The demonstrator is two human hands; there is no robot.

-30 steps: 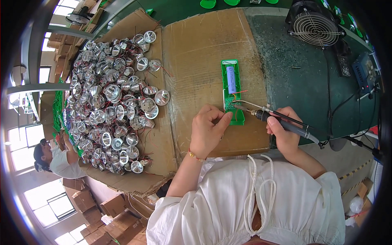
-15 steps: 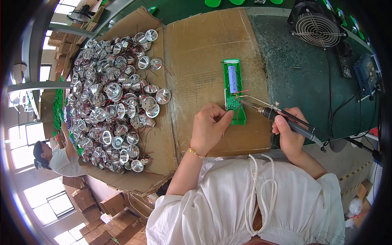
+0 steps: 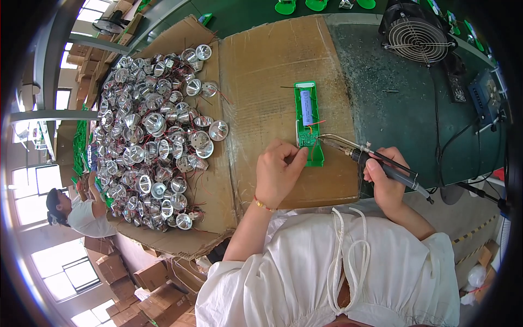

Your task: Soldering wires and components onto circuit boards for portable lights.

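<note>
A green plastic housing [image 3: 317, 162] lies lengthwise on the cardboard, holding a purple cylindrical battery [image 3: 306, 107] and a small green circuit board [image 3: 306, 140] with red wires. At the left edge of the housing, beside the board, is my left hand [image 3: 279, 168]. Its thumb and fingers are closed together, and whatever they pinch is hidden. My right hand [image 3: 385, 180] grips a soldering iron [image 3: 396, 173] with a thin metal feed tube along its top. The iron's tip points left and meets the board's right side.
Many silver reflector cups [image 3: 154, 122] with red wires fill a cardboard tray on the left. A fan with a round grille [image 3: 418, 41] stands at the far right, near a blue box unit [image 3: 484, 95]. Another person [image 3: 81, 215] works at the far left.
The view has shifted slightly. The iron's tip and feed tube now sit lower, closer against the board. My left hand keeps its place by the housing.
</note>
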